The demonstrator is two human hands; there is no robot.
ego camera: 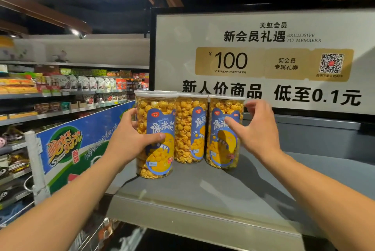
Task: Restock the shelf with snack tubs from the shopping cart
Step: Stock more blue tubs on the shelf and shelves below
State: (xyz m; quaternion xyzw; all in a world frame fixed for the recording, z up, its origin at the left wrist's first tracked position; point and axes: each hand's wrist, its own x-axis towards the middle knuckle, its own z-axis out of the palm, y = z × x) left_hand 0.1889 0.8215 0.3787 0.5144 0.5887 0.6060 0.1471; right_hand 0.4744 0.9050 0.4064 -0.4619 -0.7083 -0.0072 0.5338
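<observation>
Three clear popcorn tubs with white lids and blue-yellow labels stand upright on the grey shelf top (203,192). My left hand (129,137) grips the left tub (155,135), thumb across its label, at the shelf's left edge. The middle tub (190,129) stands behind, between the other two. My right hand (257,129) is spread beside the right tub (222,133), with the thumb on its label and the fingers apart near its upper right side. The shopping cart is out of view.
A large white membership sign (263,58) in a black frame stands right behind the tubs. A blue-green banner (77,145) runs along the left below the shelf. Stocked snack shelves (60,88) fill the far left aisle.
</observation>
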